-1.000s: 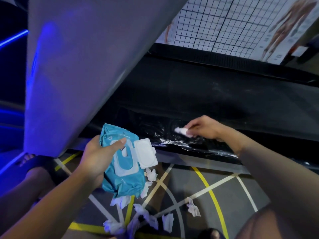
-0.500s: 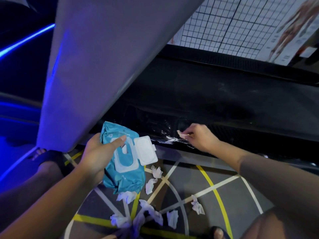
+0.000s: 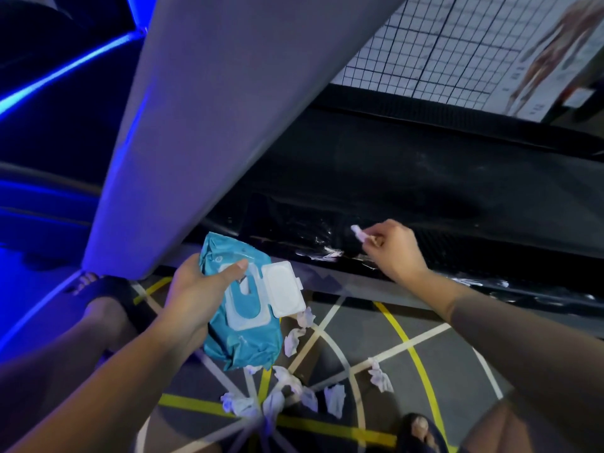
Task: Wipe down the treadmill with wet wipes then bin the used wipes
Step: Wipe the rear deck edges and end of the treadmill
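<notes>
Wipe: one small crumpled wipe [image 3: 358, 232], pinched at the fingertips of the right hand [image 3: 392, 251] and held at the near edge of the treadmill [image 3: 441, 197]. Whether it presses on the surface cannot be told.
Right hand: fingers curled in a narrow pinch on the wipe, arm reaching in from the lower right.
Treadmill: one, black and glossy, running across the view. White wet streaks [image 3: 322, 254] lie on its near edge just left of the wipe.
Pack: one teal pack [image 3: 248, 338], gripped in the left hand [image 3: 196, 291] above the floor, thumb across its front.
Lid: one white lid [image 3: 283, 291] on the pack, flipped open to the right.
Used wipes: at least eight crumpled used wipes [image 3: 380, 376] on the floor [image 3: 457, 364] below the pack and the treadmill's near edge. Some overlap, so the exact count is unsure.
Floor: grey, crossed by yellow and white lines.
Post: one broad grey post [image 3: 212, 109], slanting up from the floor's left side.
Feet: two feet [image 3: 421, 431] in dark sandals, one at the left, one at the bottom edge.
Chart: one gridded chart [image 3: 425, 44], top right.
Strip: one blue strip [image 3: 49, 81], top left.
</notes>
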Demonstrator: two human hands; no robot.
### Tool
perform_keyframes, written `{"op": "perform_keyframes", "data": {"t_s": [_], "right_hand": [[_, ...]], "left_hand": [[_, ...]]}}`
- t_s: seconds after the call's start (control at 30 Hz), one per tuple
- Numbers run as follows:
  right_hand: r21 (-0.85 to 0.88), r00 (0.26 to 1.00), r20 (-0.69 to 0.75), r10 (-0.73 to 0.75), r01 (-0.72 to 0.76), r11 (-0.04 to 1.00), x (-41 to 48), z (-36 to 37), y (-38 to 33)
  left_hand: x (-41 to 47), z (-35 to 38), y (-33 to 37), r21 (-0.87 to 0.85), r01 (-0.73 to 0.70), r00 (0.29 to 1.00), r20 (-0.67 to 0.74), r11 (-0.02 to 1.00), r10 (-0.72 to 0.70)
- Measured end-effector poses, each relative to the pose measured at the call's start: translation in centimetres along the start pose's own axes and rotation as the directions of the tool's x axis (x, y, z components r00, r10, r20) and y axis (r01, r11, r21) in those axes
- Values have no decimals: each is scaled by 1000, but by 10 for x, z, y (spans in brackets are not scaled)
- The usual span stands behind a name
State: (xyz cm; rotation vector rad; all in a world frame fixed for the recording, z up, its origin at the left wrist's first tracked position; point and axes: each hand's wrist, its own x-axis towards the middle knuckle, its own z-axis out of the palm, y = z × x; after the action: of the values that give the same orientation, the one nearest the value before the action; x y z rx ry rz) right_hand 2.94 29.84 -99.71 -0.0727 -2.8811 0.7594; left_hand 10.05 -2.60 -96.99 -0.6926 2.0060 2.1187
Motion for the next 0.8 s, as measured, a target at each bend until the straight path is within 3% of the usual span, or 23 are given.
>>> {"op": "perform_keyframes", "data": {"t_s": [0.1, 0.17, 0.8], "right_hand": [[-39, 979, -41, 202, -203, 978, -1, 3, 19], [-84, 971, 2, 240, -239, 968, -7, 7, 23], [-9, 993, 61, -100, 101, 995, -28, 66, -36]], "left_hand": [[0, -1, 0, 0, 0, 1000, 5, 1000, 0], [0, -3, 1, -1, -1, 1000, 11, 1000, 1], [8, -24, -5, 14, 22, 999, -44, 1000, -22]]}}
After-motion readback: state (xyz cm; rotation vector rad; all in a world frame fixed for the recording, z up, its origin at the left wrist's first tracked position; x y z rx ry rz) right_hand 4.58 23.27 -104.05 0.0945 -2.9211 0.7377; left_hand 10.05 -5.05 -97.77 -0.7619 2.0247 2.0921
